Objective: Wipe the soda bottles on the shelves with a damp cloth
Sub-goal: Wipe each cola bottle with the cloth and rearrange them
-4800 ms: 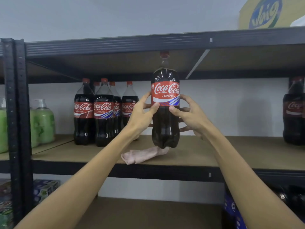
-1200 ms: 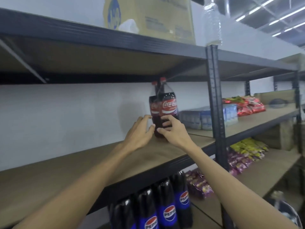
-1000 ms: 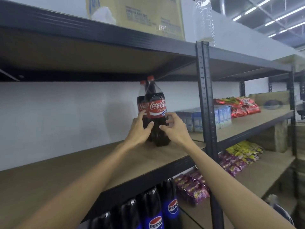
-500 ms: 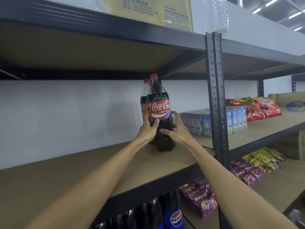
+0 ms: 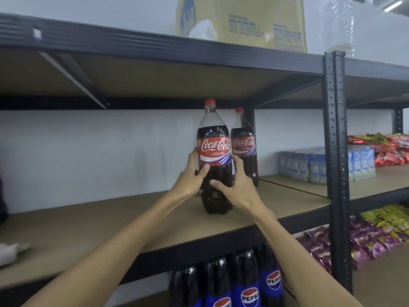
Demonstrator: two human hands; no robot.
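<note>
Lying far left on the shelf (image 5: 99,222) is a pale cloth (image 5: 11,251), with nobody touching it. The left hand (image 5: 190,180) grips one side of the big cola bottle (image 5: 213,151) standing there, the right hand (image 5: 239,189) the other. It looks full, so heavy and slippery; hold its fat dark middle.

Tall shelves (image 5: 132,44) by a white wall (image 5: 88,156).
The shelves are dark metal with brown boards (image 5: 99,220). A black post (image 5: 336,151) with holes stands on the right. A long light (image 5: 392,5) glows up high.
</note>
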